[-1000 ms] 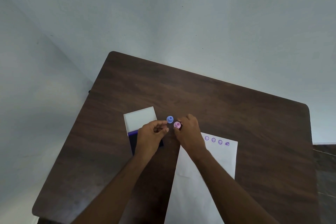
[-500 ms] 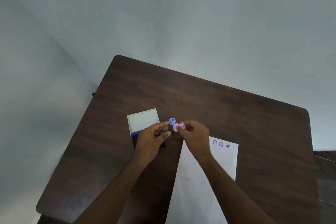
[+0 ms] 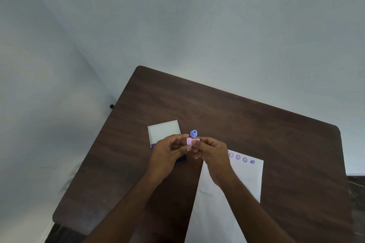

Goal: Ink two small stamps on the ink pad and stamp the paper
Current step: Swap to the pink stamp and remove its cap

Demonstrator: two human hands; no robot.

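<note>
Nearest lies the paper (image 3: 223, 213). Beyond its left corner, the left hand (image 3: 167, 154) and right hand (image 3: 212, 153) pinch the pink stamp (image 3: 192, 141), fingertips clamped on it. It looks light and rigid, best held by its sides. Just beyond stands the blue stamp (image 3: 193, 133); left of it, the ink pad (image 3: 165, 131).

Your left hand (image 3: 167, 152) covers most of the ink pad (image 3: 182, 159); the paper (image 3: 223, 207) runs off the bottom edge, its stamped marks (image 3: 241, 158) too small to read.
</note>
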